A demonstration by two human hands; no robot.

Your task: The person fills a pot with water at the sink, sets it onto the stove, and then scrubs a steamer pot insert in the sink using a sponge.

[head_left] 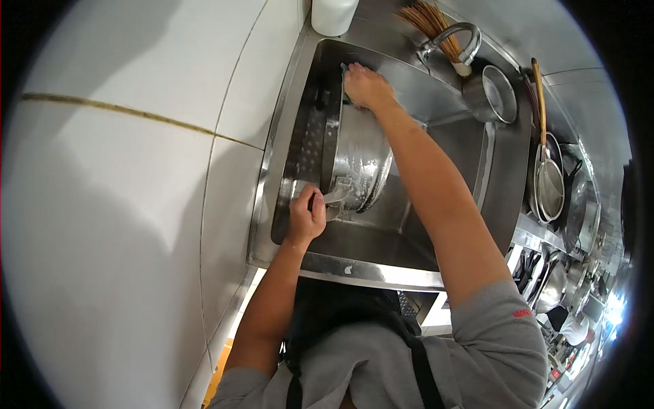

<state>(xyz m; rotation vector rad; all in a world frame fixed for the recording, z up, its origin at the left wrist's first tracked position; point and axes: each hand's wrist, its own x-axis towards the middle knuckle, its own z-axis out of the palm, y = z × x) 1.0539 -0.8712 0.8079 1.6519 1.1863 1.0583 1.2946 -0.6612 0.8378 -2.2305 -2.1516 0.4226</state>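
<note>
A soapy metal pot [361, 153] lies on its side in the steel sink [436, 262]. My left hand [308, 215] is closed around the pot's handle at the near end. At the far end my right hand [366, 85] presses against the pot's upper edge, fingers bent; whatever lies under the fingers is hidden. White suds streak the pot's side.
A white container [334, 17] stands at the sink's back left. Behind the sink are a faucet [470, 48], a stick brush [432, 27] and a small metal pot [490, 95]. Strainers [549, 184] hang at the right. A person [575, 328] is far off at the right.
</note>
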